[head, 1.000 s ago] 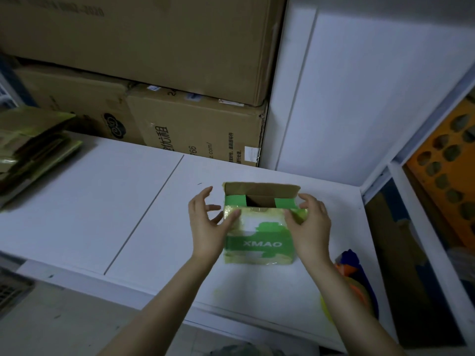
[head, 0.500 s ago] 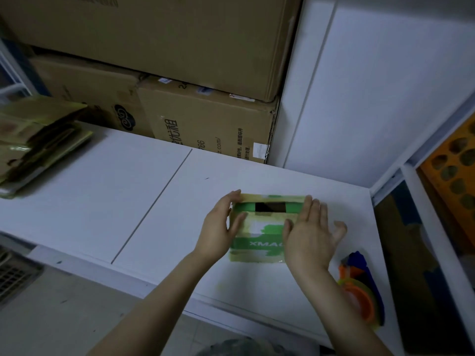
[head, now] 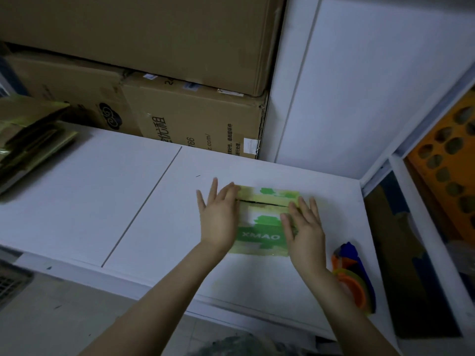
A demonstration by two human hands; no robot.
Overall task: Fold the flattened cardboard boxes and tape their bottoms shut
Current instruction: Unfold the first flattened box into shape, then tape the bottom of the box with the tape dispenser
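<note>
A stack of flattened boxes (head: 30,134), yellow-green and brown, is seen lying at the left edge of the white worktop (head: 102,201). Large brown cartons (head: 195,124) are piled along the back edge, the lower ones printed with dark lettering. Right of the worktop's middle seam, the left hand (head: 221,217) is laid flat with its fingers straight and spread, pressed against the left end of a small green-and-yellow box (head: 262,227) marked XMAO. The box is set on the worktop toward its right side, between the front and back edges, and its top flaps are folded down with a thin dark slit left between them. The right hand (head: 305,229) is laid flat on the right end of the box, fingers extended over the flaps. A blue-and-orange tape dispenser (head: 352,276) is placed by the front right corner, just beside the right forearm. An orange panel (head: 447,160) with oval holes is seen beyond the right edge.
</note>
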